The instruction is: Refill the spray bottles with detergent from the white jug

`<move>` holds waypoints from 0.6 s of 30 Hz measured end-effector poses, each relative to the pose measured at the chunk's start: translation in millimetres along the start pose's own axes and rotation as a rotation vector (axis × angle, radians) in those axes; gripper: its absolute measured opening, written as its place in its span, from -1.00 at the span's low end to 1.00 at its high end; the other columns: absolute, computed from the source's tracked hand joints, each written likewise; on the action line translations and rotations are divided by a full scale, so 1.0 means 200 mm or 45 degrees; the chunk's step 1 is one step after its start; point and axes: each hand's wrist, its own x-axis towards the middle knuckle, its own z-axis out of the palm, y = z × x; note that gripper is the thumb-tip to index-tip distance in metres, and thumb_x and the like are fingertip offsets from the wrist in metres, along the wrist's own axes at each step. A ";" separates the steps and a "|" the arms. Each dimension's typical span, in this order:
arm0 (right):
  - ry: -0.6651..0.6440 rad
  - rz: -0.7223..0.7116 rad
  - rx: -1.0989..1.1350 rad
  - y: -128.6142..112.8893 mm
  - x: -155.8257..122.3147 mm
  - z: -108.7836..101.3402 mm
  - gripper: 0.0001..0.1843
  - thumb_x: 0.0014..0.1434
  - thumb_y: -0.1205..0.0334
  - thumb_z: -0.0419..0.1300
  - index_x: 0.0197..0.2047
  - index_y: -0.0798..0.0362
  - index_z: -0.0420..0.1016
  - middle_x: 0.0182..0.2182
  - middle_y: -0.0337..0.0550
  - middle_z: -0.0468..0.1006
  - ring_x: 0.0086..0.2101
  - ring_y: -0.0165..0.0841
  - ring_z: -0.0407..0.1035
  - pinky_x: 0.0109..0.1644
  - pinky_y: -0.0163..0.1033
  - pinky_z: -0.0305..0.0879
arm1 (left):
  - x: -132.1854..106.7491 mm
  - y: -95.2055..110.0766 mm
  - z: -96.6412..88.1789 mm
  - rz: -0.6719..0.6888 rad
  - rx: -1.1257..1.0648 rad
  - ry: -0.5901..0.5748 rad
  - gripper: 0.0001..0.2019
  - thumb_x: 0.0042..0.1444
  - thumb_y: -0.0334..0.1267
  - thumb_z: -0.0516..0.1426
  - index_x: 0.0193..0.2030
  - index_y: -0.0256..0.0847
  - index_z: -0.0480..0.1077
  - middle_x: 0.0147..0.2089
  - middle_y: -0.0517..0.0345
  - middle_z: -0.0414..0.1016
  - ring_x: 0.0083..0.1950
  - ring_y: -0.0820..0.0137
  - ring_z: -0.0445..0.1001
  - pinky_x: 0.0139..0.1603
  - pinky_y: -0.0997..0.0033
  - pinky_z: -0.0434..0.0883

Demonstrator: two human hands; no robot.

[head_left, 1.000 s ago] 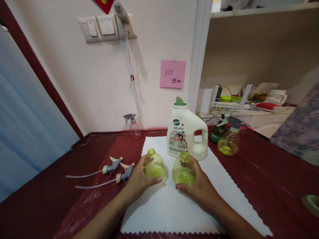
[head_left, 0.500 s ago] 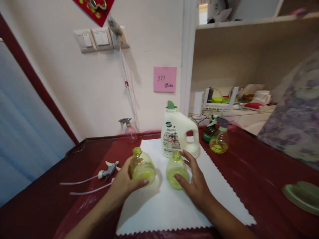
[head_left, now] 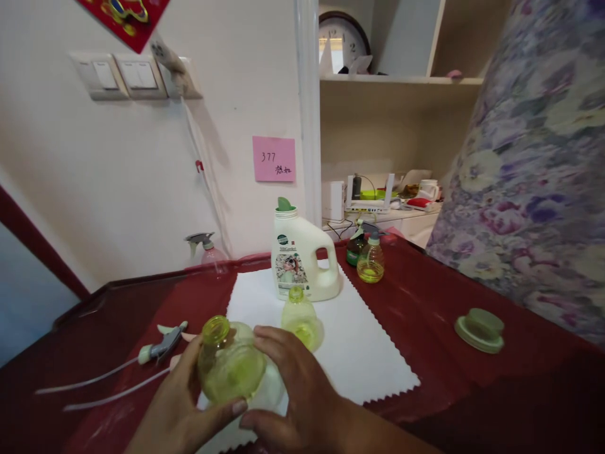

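My left hand (head_left: pixel 177 403) and my right hand (head_left: pixel 295 384) both wrap round one open-necked yellow-green bottle (head_left: pixel 229 366), lifted and tilted above the near edge of the white cloth (head_left: pixel 363 353). A second yellow-green bottle (head_left: pixel 301 318) stands free on the cloth just behind my right hand. Behind it is a white detergent jug (head_left: pixel 302 255) with a green cap. Two spray-trigger heads with long tubes (head_left: pixel 158 347) lie on the red table to the left of my left hand.
A green lid (head_left: pixel 479 329) lies on the red table (head_left: pixel 449 378) at right. Two small spray bottles (head_left: pixel 367 260) stand behind the jug, and a pink one (head_left: pixel 208 252) by the wall. A person in flowered fabric (head_left: pixel 534 164) stands close at right.
My right hand left the second bottle and joined the left hand on the first bottle, which came up and toward me. The view swung right, showing the green lid.
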 end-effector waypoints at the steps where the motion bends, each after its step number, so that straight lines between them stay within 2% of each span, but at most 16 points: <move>1: -0.043 0.070 0.066 0.00 -0.01 0.03 0.06 0.01 -0.03 0.41 0.40 -0.16 -0.14 0.31 0.07 0.24 0.26 -0.04 0.20 0.31 0.08 0.20 | -0.02 -0.01 0.00 -0.008 -0.005 0.005 -0.08 -0.36 0.03 0.45 0.22 -0.09 0.29 0.18 -0.13 0.50 0.21 -0.17 0.44 0.21 -0.09 0.43; 3: -0.111 0.259 0.243 -0.01 -0.02 0.06 0.13 -0.06 -0.05 0.45 0.41 -0.12 -0.12 0.32 0.10 0.22 0.26 -0.01 0.21 0.30 0.12 0.21 | -0.05 -0.03 0.01 -0.034 -0.018 -0.009 -0.01 -0.37 0.04 0.46 0.27 -0.10 0.25 0.23 -0.18 0.45 0.25 -0.20 0.40 0.23 -0.13 0.40; 5: -0.180 0.460 0.433 -0.03 -0.04 0.08 0.16 -0.13 -0.01 0.49 0.40 -0.14 -0.06 0.29 0.04 0.28 0.22 -0.03 0.28 0.26 0.10 0.27 | -0.09 -0.03 0.01 -0.046 -0.052 -0.057 0.01 -0.35 0.02 0.46 0.30 -0.10 0.21 0.29 -0.20 0.39 0.29 -0.21 0.35 0.24 -0.13 0.39; 8: -0.224 0.655 0.595 -0.05 -0.07 0.08 0.22 -0.23 0.03 0.55 0.41 -0.19 -0.01 0.28 0.00 0.32 0.20 0.00 0.30 0.22 0.13 0.31 | -0.16 0.01 0.03 -0.088 -0.259 -0.129 -0.02 -0.26 0.02 0.44 0.33 -0.07 0.18 0.30 -0.14 0.38 0.28 -0.17 0.37 0.22 -0.06 0.41; 11: -0.248 0.719 0.665 -0.05 -0.10 0.09 0.32 -0.34 0.05 0.58 0.42 -0.19 -0.01 0.30 0.04 0.30 0.22 0.08 0.26 0.23 0.20 0.28 | -0.21 0.05 0.05 -0.122 -0.368 -0.205 -0.04 -0.26 -0.04 0.46 0.32 -0.04 0.21 0.29 -0.11 0.39 0.28 -0.16 0.36 0.20 -0.05 0.42; 13: -0.272 0.733 0.695 -0.04 -0.11 0.11 0.31 -0.32 0.06 0.57 0.42 -0.19 -0.02 0.31 0.06 0.28 0.22 0.10 0.26 0.22 0.22 0.28 | -0.22 0.05 0.06 -0.095 -0.364 -0.260 -0.05 -0.28 -0.09 0.47 0.31 -0.02 0.24 0.27 -0.08 0.41 0.28 -0.17 0.35 0.21 -0.08 0.41; 16: -0.302 0.740 0.693 -0.04 -0.11 0.15 0.22 -0.24 0.07 0.52 0.42 -0.23 0.00 0.28 0.05 0.33 0.19 0.12 0.31 0.18 0.23 0.32 | -0.24 0.02 0.06 -0.084 -0.406 -0.334 -0.06 -0.24 -0.07 0.46 0.33 0.03 0.22 0.27 -0.03 0.41 0.27 -0.14 0.37 0.24 -0.09 0.37; 18: -0.296 0.752 0.673 -0.03 -0.12 0.16 0.16 -0.21 0.07 0.49 0.41 -0.24 0.02 0.27 0.04 0.35 0.18 0.13 0.31 0.16 0.24 0.34 | -0.25 -0.03 0.04 -0.111 -0.386 -0.355 -0.03 -0.18 -0.01 0.44 0.38 0.05 0.15 0.37 -0.02 0.29 0.36 -0.12 0.26 0.33 -0.09 0.27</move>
